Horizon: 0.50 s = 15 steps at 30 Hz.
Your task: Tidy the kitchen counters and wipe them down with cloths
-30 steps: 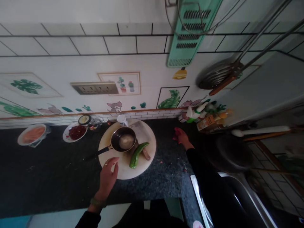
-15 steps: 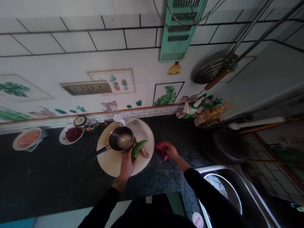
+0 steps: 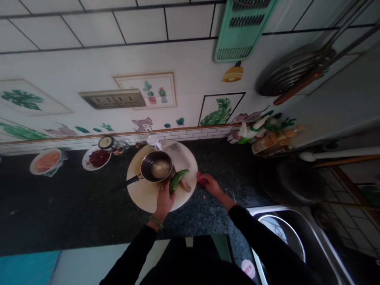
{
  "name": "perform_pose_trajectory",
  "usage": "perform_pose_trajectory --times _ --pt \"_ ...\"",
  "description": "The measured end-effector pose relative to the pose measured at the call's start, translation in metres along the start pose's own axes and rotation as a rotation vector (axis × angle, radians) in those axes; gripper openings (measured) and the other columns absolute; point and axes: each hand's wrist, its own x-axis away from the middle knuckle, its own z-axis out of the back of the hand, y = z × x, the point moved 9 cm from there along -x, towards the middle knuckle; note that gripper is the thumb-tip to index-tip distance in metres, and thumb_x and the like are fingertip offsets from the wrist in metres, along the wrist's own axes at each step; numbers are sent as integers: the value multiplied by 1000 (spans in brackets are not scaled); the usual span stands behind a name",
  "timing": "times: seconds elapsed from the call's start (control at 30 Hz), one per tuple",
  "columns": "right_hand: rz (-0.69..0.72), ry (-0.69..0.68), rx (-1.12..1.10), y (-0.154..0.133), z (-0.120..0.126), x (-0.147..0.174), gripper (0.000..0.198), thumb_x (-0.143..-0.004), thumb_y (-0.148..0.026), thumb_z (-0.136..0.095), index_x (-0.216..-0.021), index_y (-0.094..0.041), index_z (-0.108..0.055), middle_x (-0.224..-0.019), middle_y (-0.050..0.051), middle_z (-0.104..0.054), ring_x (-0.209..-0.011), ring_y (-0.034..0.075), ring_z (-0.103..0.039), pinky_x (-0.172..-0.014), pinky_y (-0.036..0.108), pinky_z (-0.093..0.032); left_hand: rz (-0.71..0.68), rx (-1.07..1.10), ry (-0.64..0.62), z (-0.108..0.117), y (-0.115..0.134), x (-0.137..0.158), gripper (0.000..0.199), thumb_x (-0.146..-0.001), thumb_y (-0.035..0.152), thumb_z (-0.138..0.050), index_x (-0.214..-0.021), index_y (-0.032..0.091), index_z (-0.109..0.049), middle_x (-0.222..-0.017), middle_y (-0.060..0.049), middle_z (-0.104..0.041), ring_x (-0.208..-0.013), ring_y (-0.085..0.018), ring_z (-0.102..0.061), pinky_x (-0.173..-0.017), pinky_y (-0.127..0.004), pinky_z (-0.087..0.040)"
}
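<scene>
My left hand [image 3: 165,202] is closed around a long green pepper [image 3: 178,180] above the round cutting board [image 3: 148,200]. A small dark saucepan [image 3: 145,168] with something pale inside rests on the board, its black handle to the left. Beside it lies a cleaver [image 3: 178,155], blade toward the wall and wooden handle near the pepper. On the dark counter just right of the board, my right hand [image 3: 212,186] is closed on a pinkish-red cloth [image 3: 202,178], partly hidden by the fingers. A white cup [image 3: 153,141] stands at the board's back edge.
To the left are a plate of dark red pieces [image 3: 96,159], a bowl of orange strips [image 3: 46,161] and a glass jar [image 3: 107,143]. At right sit a sink [image 3: 311,229] with a metal basin, a dark pan [image 3: 293,180] and several bottles [image 3: 252,132] by the wall.
The view has tilted down slightly. My right hand has drawn the cloth closer to the board's right edge, and the cloth looks more bunched. My left hand still holds the green pepper.
</scene>
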Motion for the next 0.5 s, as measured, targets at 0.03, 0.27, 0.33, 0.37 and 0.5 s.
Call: perform_pose_trajectory --times 0.03,0.27,0.33,0.37,0.5 --pt "17 -54 45 0 1 13 28 -67 -8 -49 -77 -21 -72 -91 3 -74 -89 18 -67 -83 31 -56 1 11 2 0 -1 0 57 -83 32 -64 -138 20 -59 -109 -18 -73 -97 -37 -69 -85 -54 -58" --pt "-5 72 148 3 64 -47 40 -70 -3 -47 -89 -24 -75 -114 3 -73 -110 19 -64 -102 36 -51 -27 52 36 1 -3 -2 56 -82 33 -66 -137 24 -60 -106 -14 -73 -93 -33 -69 -86 -50 -58" --pt "-26 163 226 7 62 -65 40 -72 -2 -48 -90 -24 -76 -117 4 -72 -113 20 -62 -106 39 -48 2 38 0 -2 -5 -2 58 -82 33 -66 -139 22 -59 -108 -15 -72 -96 -34 -69 -88 -51 -58" --pt "-26 192 272 9 54 -64 39 -74 -2 -49 -90 -24 -77 -117 5 -72 -114 21 -61 -107 41 -47 9 33 -13 -3 -5 -1 60 -81 33 -67 -139 22 -58 -110 -15 -72 -97 -34 -69 -88 -51 -58" --pt "42 183 435 15 7 -5 43 -75 1 -48 -89 -25 -78 -111 5 -74 -113 23 -59 -103 43 -46 -4 55 -3 -2 -3 0 64 -78 31 -70 -140 23 -58 -112 -15 -73 -99 -34 -69 -90 -52 -58"
